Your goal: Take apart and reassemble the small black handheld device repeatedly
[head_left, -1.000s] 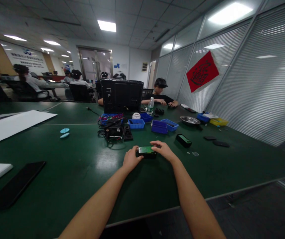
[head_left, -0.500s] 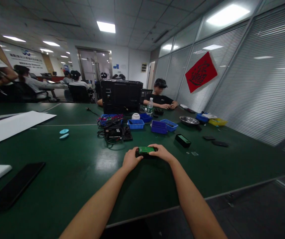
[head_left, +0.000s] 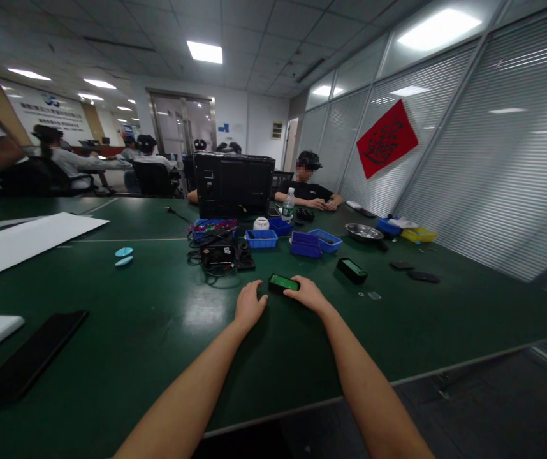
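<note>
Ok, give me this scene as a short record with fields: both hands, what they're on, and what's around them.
left hand: flat on the green table, open, holding nothing
right hand: on the small black device with a green top
near: second black device, blue bins, tangle of cables
far side: seated person, water bottle

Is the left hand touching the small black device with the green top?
Apart. In the head view, a strip of green table shows between the left hand and the device; the right hand meets its near edge.
</note>
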`<state>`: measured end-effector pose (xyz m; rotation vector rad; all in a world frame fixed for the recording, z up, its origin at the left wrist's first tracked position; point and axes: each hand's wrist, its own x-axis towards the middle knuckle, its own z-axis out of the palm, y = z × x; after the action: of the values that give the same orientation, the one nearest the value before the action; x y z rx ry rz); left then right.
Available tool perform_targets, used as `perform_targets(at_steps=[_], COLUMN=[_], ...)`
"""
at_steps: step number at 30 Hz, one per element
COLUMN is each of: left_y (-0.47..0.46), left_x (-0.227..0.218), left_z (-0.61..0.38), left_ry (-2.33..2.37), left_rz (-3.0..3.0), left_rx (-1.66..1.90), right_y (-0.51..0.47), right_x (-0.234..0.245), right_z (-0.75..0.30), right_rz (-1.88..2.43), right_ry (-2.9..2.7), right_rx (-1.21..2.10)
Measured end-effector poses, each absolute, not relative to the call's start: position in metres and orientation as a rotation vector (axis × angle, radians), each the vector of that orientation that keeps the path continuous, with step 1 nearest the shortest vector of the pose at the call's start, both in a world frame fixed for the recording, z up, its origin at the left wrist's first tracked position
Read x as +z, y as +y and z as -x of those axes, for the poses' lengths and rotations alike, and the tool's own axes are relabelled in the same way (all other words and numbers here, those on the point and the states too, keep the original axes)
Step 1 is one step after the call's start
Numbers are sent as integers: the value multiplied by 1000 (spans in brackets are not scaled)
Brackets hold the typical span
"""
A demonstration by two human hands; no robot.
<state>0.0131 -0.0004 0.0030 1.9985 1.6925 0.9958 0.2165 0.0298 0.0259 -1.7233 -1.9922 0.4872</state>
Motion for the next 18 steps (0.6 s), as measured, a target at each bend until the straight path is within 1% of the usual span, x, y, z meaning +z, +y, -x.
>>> perform_targets(at_steps=[3,7,13,18], left_y=[-1,-1,0,-1], left_x=[3,2,1,1], left_z=[-12,-12,-12,-12], left_ry=[1687,1668,1673,1685], left_rz=[-1999,-2035,-2051,-2036], left_rx=[980,992,986,970], right_y=[35,38,39,36], right_x=[26,28,28,24], right_z=[-235,-257,-254,-237], right_rz=[2004,2157,2212,2063], right_ry=[-1752,-1554,-1455,-1536], right_rx=[328,294,294,171])
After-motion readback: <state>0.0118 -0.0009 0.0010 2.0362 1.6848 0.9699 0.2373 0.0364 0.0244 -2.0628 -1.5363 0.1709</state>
